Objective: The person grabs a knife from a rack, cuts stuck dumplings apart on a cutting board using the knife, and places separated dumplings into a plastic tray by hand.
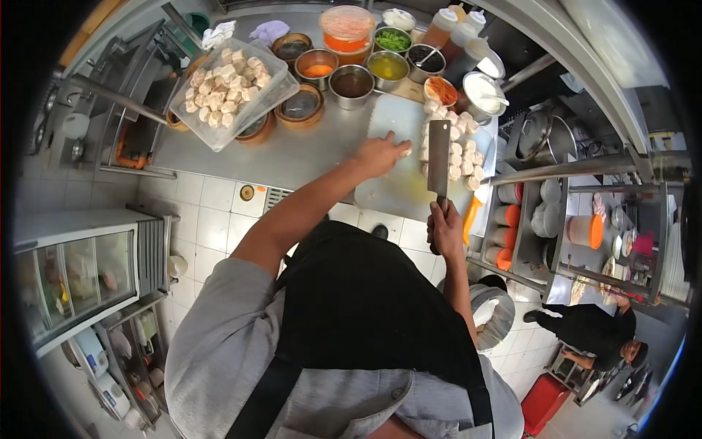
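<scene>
My right hand is wrapped round the handle of a cleaver, its broad blade pointing away from me over the board. Beneath and to the right of the blade, pale cut chunks lie in rough rows; the blade hides some of them. My left hand rests low over the left part of the white cutting board, fingers stretched out and apart. A small pale bit shows at its fingertips; whether it is gripped is unclear. An orange-yellow handled tool lies by the board's right front edge.
A clear plastic tub of similar chunks stands tilted at the left. Metal bowls of sauces, squeeze bottles and a white-filled container line the back. Shelving stands right; another person is beyond it.
</scene>
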A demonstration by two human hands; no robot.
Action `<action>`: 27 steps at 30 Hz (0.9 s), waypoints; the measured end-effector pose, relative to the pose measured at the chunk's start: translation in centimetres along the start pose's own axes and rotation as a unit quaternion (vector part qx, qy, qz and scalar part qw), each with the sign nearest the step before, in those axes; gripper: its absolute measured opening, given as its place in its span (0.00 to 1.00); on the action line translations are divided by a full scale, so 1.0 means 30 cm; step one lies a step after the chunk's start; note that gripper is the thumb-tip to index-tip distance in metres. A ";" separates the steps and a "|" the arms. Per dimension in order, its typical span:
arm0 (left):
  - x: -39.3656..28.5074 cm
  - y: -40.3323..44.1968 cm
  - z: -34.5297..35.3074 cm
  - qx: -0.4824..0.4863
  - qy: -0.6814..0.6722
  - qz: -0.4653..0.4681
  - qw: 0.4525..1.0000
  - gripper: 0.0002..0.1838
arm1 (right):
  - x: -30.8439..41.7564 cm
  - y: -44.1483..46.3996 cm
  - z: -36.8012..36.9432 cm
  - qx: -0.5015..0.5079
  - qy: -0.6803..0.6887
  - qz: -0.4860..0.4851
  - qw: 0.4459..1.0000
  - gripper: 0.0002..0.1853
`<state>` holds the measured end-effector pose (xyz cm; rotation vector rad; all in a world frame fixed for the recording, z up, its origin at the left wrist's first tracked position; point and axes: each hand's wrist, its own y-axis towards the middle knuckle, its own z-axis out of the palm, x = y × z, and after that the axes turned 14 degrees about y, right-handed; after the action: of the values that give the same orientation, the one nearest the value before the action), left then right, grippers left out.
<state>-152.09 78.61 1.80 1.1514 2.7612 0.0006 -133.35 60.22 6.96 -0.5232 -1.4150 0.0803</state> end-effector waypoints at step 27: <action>0.613 -0.337 -0.259 -0.338 0.078 -0.232 0.909 0.26 | 0.090 -0.066 0.044 -0.011 -0.070 -0.004 0.997 0.14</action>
<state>-173.08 84.92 6.36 0.3196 2.7123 0.9438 -134.65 59.84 10.29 -0.5393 -1.5566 0.0967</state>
